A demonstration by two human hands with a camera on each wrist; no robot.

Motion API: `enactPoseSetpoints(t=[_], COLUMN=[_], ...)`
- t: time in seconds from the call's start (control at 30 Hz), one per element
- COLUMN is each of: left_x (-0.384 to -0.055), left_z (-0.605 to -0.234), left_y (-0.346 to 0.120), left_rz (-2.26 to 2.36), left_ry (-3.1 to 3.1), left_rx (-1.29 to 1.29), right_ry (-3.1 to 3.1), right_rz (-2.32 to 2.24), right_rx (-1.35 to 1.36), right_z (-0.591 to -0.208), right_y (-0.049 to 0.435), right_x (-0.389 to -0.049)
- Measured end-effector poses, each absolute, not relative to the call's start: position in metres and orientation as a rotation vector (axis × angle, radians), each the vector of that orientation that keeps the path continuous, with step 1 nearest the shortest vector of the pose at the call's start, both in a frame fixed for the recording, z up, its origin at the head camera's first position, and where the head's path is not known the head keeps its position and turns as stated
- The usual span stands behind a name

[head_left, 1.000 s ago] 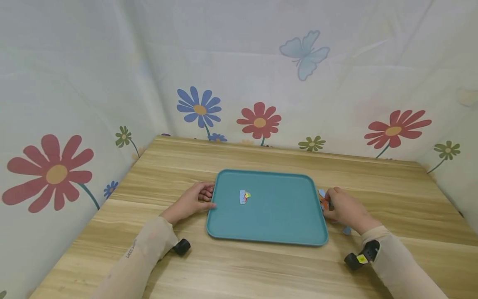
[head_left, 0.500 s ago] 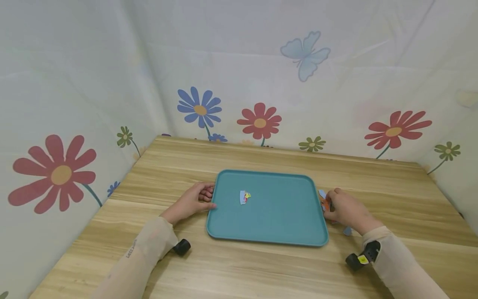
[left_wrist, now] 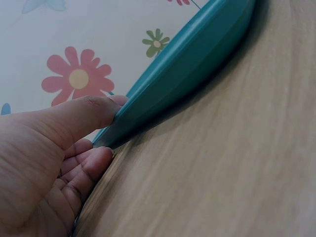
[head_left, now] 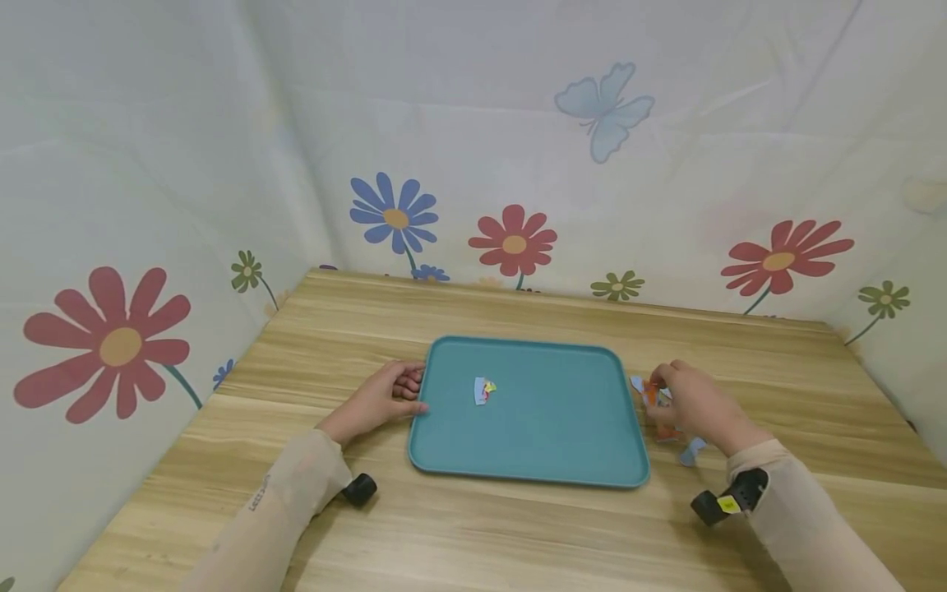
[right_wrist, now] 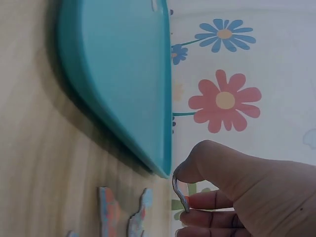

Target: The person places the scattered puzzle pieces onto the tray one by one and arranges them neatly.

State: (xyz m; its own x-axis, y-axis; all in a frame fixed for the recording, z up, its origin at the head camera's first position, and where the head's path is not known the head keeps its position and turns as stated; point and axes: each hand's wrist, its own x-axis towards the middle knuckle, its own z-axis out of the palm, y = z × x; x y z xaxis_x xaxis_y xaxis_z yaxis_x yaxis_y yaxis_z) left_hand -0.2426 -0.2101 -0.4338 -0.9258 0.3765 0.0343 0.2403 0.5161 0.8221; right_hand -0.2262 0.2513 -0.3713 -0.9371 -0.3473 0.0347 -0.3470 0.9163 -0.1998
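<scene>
A teal tray (head_left: 551,427) lies on the wooden table, with one small jigsaw puzzle piece (head_left: 482,390) on its left part. My left hand (head_left: 376,400) holds the tray's left edge, thumb on the rim and fingers curled at the side beneath it. Just off the tray's right edge, my right hand (head_left: 698,403) pinches a thin puzzle piece (right_wrist: 179,192) between thumb and fingers; it is seen nearly edge-on in the right wrist view. More loose pieces lie under and around that hand, among them a light blue one (head_left: 693,450) and an orange-printed one (right_wrist: 108,212), partly covered in the head view.
The wooden table (head_left: 473,534) runs back to a white cloth backdrop (head_left: 459,107) printed with flowers and a butterfly. Black wrist cameras sit on both forearms, the right one (head_left: 712,507) low over the table.
My right hand has shifted slightly right, away from the tray's edge, and more loose pieces show beneath it. The left hand and the tray stay where they were.
</scene>
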Motion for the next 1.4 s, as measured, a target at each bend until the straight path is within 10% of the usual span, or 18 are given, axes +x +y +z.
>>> enactPoseSetpoints(t=[1.4], left_x=[-0.242], left_z=[-0.434], left_y=[-0.212], left_rz=[1.393], left_ry=[2.585], left_rx=[0.558], right_ry=[3.109], right_rz=[-0.387], right_rx=[-0.828], right_z=[-0.354], right_y=[0.158], right_x=[-0.253])
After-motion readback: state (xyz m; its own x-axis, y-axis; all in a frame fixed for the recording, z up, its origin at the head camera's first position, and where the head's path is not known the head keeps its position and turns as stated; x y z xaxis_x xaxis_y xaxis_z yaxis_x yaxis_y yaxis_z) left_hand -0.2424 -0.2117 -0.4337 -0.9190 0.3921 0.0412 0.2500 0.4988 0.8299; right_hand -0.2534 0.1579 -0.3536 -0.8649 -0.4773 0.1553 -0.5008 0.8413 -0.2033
